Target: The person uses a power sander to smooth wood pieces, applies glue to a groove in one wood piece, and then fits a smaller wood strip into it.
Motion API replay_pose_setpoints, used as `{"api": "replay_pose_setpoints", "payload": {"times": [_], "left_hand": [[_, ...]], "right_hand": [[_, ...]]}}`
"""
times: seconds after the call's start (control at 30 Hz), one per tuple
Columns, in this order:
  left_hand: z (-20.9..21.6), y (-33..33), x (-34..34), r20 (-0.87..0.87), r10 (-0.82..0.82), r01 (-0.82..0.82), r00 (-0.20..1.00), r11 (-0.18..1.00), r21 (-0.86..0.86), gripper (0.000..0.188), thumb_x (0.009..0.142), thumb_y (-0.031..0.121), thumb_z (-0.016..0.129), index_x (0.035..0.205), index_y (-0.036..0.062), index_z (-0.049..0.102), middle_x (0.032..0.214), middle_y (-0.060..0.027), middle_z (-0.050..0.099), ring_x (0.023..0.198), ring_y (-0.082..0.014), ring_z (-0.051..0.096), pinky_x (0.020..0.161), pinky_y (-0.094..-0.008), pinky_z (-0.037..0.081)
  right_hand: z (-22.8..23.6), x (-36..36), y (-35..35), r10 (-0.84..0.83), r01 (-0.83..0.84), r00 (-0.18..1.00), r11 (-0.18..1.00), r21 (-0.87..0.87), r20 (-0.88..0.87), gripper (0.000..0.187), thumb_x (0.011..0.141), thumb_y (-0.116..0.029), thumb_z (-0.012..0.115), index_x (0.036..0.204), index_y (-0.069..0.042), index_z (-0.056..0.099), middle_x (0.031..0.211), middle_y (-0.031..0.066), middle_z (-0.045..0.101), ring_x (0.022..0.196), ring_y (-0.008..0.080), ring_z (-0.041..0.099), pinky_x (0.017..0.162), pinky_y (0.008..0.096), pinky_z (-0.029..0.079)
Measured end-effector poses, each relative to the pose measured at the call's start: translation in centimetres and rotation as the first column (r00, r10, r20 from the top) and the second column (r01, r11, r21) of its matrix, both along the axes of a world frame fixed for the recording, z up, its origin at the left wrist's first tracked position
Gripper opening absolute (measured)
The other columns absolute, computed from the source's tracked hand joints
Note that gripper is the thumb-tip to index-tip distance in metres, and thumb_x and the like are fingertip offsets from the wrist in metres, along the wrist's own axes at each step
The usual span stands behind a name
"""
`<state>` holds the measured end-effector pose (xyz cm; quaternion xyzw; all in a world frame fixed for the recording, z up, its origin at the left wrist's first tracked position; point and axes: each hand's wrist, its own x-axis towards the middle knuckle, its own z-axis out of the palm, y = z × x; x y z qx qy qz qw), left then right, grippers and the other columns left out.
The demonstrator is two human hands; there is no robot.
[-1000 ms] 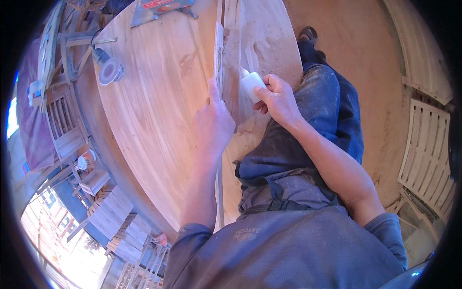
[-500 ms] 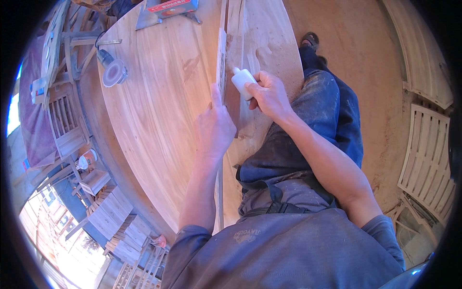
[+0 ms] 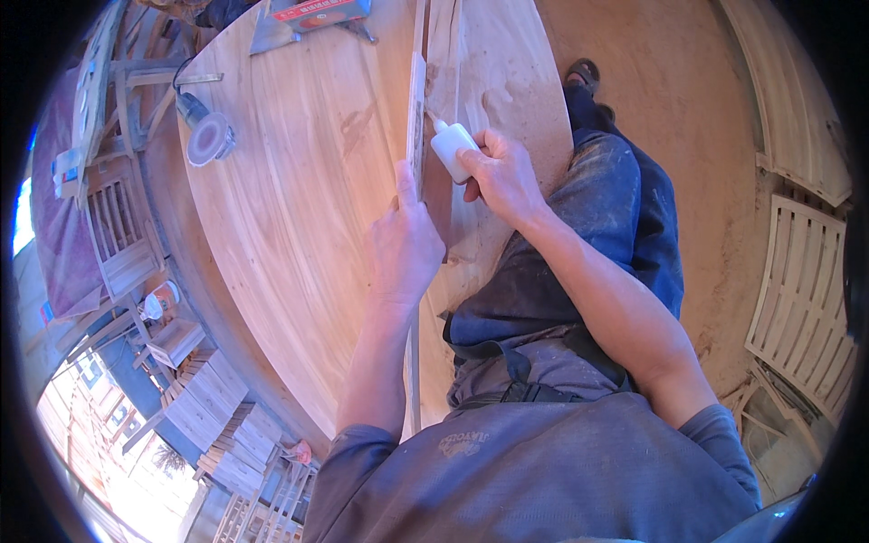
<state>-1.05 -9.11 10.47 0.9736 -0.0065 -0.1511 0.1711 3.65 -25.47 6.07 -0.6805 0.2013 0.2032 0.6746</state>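
A long, narrow wooden strip (image 3: 417,100) stands on edge along the large pale wooden panel (image 3: 290,199). My left hand (image 3: 405,244) is wrapped round its near part, the index finger stretched along it. In my right hand (image 3: 509,179) is a small white squeeze bottle (image 3: 455,150), tilted so its thin nozzle points up and left, close to the strip's side. Whether the nozzle tip touches the wood, I cannot tell. Fine sawdust (image 3: 511,104) covers the panel right of the strip.
An electric sander (image 3: 211,138) with a round pad lies at the panel's left edge. A red and blue box (image 3: 321,13) sits on the far end. Slatted wooden pieces (image 3: 801,299) lie at the right, and stacked boards (image 3: 208,398) stand lower left. My leg (image 3: 593,213) is beside the panel.
My right hand has shifted the bottle slightly left and away from me, bringing its nozzle nearer the strip. My left hand keeps almost the same place.
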Motion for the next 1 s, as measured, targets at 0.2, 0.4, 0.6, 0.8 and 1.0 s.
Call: {"api": "replay_pose_setpoints", "payload": {"times": [0.2, 0.4, 0.6, 0.8, 1.0], "left_hand": [[-0.2, 0.2, -0.1, 0.013, 0.0, 0.0, 1.0, 1.0, 0.001, 0.064, 0.099, 0.013, 0.057, 0.157, 0.0001, 0.034, 0.088, -0.0254, 0.074, 0.073, -0.0435, 0.071, 0.068, -0.0536, 0.055], [-0.3, 0.3, -0.2, 0.036, 0.001, 0.0, 0.999, 1.0, -0.016, 0.063, 0.099, 0.013, 0.057, 0.156, 0.0013, 0.035, 0.087, -0.0259, 0.073, 0.074, -0.0448, 0.071, 0.067, -0.0548, 0.055], [0.1, 0.0, 0.1, 0.02, 0.032, -0.031, 0.999, 0.998, -0.057, 0.062, 0.099, 0.013, 0.057, 0.156, 0.005, 0.035, 0.085, -0.027, 0.072, 0.075, -0.0471, 0.07, 0.067, -0.0569, 0.054], [0.2, 0.0, 0.1, -0.005, 0.032, -0.032, 0.999, 0.999, -0.044, 0.067, 0.093, 0.011, 0.061, 0.153, 0.002, 0.035, 0.101, -0.0277, 0.073, 0.081, -0.0458, 0.072, 0.068, -0.0548, 0.056], [0.1, 0.0, 0.0, -0.001, 0.018, -0.018, 1.0, 1.0, 0.01, 0.066, 0.095, 0.011, 0.059, 0.155, 0.0023, 0.035, 0.095, -0.0267, 0.073, 0.078, -0.0455, 0.071, 0.069, -0.0551, 0.055]], "right_hand": [[0.4, 0.1, 0.0, 0.015, -0.015, 1.0, 1.0, -0.021, 0.0, 0.03, 0.092, -0.021, 0.065, 0.1, 0.009, 0.066, 0.079, 0.016, 0.071, 0.054, 0.0183, 0.067, 0.051, 0.0333, 0.052], [0.3, -1.8, 0.3, 0.041, -0.043, 0.999, 0.999, -0.032, -0.035, 0.03, 0.092, -0.02, 0.066, 0.102, 0.009, 0.066, 0.079, 0.0168, 0.072, 0.054, 0.0196, 0.068, 0.051, 0.0342, 0.052], [0.5, -4.3, 0.3, 0.114, -0.116, 0.993, 0.992, -0.051, -0.035, 0.029, 0.094, -0.018, 0.065, 0.102, 0.01, 0.065, 0.079, 0.0173, 0.071, 0.058, 0.02, 0.069, 0.054, 0.0356, 0.054], [0.4, -4.6, 0.2, 0.014, -0.014, 1.0, 1.0, -0.005, -0.008, 0.025, 0.096, -0.015, 0.064, 0.103, 0.008, 0.064, 0.083, 0.0158, 0.071, 0.06, 0.0186, 0.069, 0.056, 0.0351, 0.055], [0.7, -3.9, -1.1, 0.063, -0.064, 0.996, 0.998, -0.013, -0.062, 0.023, 0.098, -0.015, 0.064, 0.106, 0.007, 0.063, 0.087, 0.0149, 0.071, 0.059, 0.0174, 0.068, 0.057, 0.0334, 0.055]]}}
